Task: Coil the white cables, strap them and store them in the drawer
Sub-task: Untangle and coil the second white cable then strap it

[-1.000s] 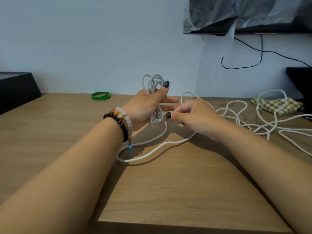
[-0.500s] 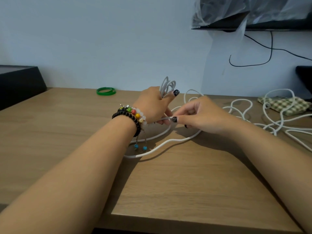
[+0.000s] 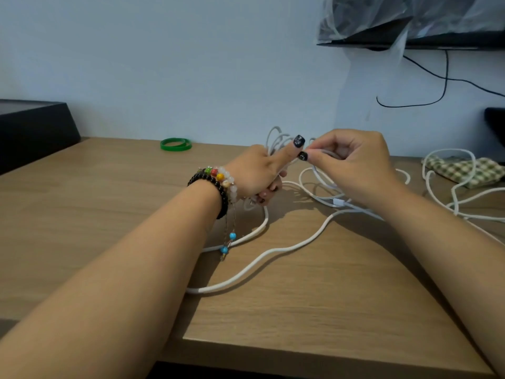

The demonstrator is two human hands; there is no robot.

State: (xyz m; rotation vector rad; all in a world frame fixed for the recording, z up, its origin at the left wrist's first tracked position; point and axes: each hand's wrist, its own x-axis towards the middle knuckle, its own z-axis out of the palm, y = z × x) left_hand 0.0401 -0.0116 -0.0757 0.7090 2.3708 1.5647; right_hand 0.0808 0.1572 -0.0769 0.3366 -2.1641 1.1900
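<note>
My left hand grips a bundle of thin white cable loops that stick up behind its raised thumb. Close beside it on the right, my right hand pinches a strand of that thin cable between thumb and forefinger, level with the left thumb tip. A thicker white cable trails loose over the wooden table below both hands. More loose white cable lies tangled at the right.
A green band lies at the back of the table near the wall. A checked cloth sits at the far right. A black box stands at the left, and a black cable hangs down the wall.
My right hand has risen from beside the lower end of the bundle to the level of the left thumb tip, drawing the thin strand up with it. The left hand still grips the loops.
</note>
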